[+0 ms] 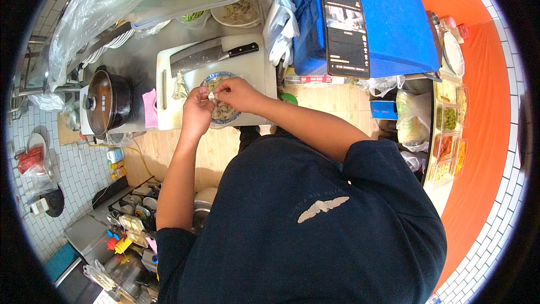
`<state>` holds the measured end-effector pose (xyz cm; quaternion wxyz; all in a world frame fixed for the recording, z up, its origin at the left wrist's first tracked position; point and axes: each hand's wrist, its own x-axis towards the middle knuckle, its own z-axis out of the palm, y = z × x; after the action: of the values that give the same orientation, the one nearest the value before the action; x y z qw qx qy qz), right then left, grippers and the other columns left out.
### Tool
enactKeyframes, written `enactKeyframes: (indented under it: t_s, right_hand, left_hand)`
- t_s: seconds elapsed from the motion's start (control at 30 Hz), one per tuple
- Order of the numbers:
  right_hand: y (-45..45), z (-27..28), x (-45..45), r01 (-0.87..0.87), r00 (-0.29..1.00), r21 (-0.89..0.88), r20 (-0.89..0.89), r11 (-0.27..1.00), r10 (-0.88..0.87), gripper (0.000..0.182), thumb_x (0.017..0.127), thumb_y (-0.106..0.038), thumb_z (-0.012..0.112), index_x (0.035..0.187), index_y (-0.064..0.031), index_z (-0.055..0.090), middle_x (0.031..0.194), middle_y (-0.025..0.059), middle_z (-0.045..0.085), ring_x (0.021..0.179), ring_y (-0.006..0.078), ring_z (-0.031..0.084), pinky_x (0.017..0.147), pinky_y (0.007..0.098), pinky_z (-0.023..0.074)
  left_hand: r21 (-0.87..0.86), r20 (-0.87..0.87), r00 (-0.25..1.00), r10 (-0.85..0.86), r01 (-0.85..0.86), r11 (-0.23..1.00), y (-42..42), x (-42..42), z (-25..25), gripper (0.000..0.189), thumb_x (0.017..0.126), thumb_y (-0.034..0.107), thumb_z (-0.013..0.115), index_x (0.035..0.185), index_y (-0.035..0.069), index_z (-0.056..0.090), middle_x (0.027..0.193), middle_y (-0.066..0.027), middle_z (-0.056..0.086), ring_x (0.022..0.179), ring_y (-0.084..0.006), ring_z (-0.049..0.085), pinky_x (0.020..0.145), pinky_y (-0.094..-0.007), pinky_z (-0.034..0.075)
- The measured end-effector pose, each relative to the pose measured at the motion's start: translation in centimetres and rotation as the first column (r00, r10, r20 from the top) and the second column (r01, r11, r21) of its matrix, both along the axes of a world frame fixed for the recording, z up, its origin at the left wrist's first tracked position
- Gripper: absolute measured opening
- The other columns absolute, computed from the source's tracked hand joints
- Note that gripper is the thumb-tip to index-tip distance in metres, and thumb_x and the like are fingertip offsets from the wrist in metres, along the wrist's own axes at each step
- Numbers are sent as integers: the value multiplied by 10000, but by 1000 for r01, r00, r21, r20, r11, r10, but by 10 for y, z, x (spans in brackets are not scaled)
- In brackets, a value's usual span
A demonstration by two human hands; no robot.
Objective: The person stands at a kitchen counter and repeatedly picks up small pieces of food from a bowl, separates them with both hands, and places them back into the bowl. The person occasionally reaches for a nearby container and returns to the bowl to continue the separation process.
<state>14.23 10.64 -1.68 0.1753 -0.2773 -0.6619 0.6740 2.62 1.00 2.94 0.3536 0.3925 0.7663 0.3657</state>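
Observation:
My left hand (198,107) and my right hand (239,95) meet over a blue-rimmed bowl (230,119). Between their fingertips is a small whitish piece of food (211,96), too small to name for certain. Greyish pieces, perhaps raw shrimp (223,111), fill the bowl, partly hidden by my hands. The bowl rests on a white plastic cutting board (168,115). Left of it lies a little heap of pale scraps (180,88). A broad-bladed kitchen knife (211,55) lies across the board's far part, its black handle to the right.
On the left stand a lidded dark pot (105,103) and a pink cloth (149,107). Behind the board is a bowl of greyish food (237,12). Disposable gloves (282,29) hang beside a blue bin (400,21), where a phone (346,31) rests. Food containers (449,118) line the right.

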Motion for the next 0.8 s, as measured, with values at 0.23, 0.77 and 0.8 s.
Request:
enactKeyframes:
  t_s: [0.23,0.77,0.8]
  right_hand:
    - [1,-11,-1,-53,998,-103,37,993,57,216,704,-209,617,777,-6,632,688,131,626,615,209,592,606,334,464]
    - [-7,-1,7,-25,995,-217,-102,976,3,124,772,-115,544,793,2,579,648,47,555,588,110,532,535,284,447]
    - [-7,0,7,28,992,-256,-115,966,-59,142,795,-120,528,810,13,575,648,43,556,556,100,525,504,260,441]
  left_hand:
    - [26,102,994,31,-34,999,-5,-9,-14,146,770,8,604,907,-19,562,750,-48,578,648,-103,533,590,-222,456]
    - [-61,459,849,261,-263,963,-7,-12,-9,117,810,76,503,773,-12,572,681,-51,556,563,-134,540,517,-261,471]
    - [-74,457,841,289,-288,955,-7,-12,-7,107,812,71,514,773,-10,573,680,-52,556,574,-137,548,526,-264,477]
